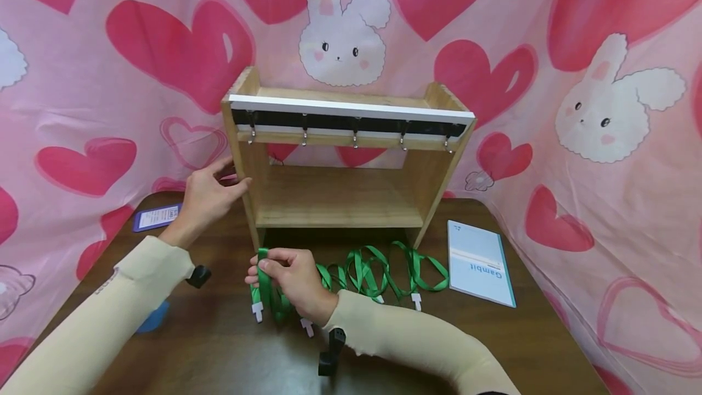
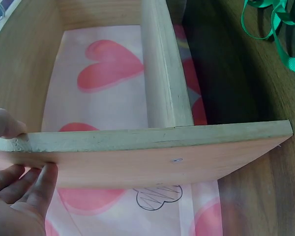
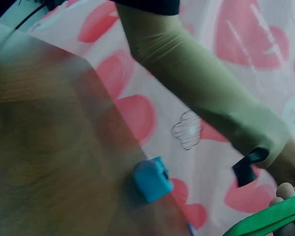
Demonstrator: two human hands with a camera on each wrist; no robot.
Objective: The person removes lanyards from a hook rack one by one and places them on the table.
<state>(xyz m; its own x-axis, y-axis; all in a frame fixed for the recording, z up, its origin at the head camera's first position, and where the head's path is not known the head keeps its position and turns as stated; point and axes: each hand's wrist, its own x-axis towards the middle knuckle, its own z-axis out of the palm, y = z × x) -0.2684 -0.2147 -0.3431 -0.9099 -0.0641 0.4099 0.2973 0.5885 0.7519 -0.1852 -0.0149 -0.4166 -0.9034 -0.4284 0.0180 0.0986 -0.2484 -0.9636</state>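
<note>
A wooden shelf point(image 1: 340, 197) stands at the back of the table, with a row of metal hooks point(image 1: 354, 139) on a black-and-white strip along its top front. My left hand point(image 1: 207, 199) grips its left side panel point(image 2: 137, 142), thumb on one face and fingers on the other. Low in front of the shelf, my right hand point(image 1: 301, 279) pinches a green lanyard point(image 1: 264, 288) between thumb and fingers. The band also crosses the fingers in the right wrist view. More green lanyards point(image 1: 414, 270) with white clips point(image 1: 417, 302) lie looped on the table to the right.
A blue-edged badge holder point(image 1: 158, 217) lies left of the shelf. To the right lies a white-and-blue Gambit booklet point(image 1: 479, 263). A small blue object point(image 3: 152, 179) sits near the left table edge. Heart-patterned cloth point(image 1: 181, 47) hangs behind and around the table.
</note>
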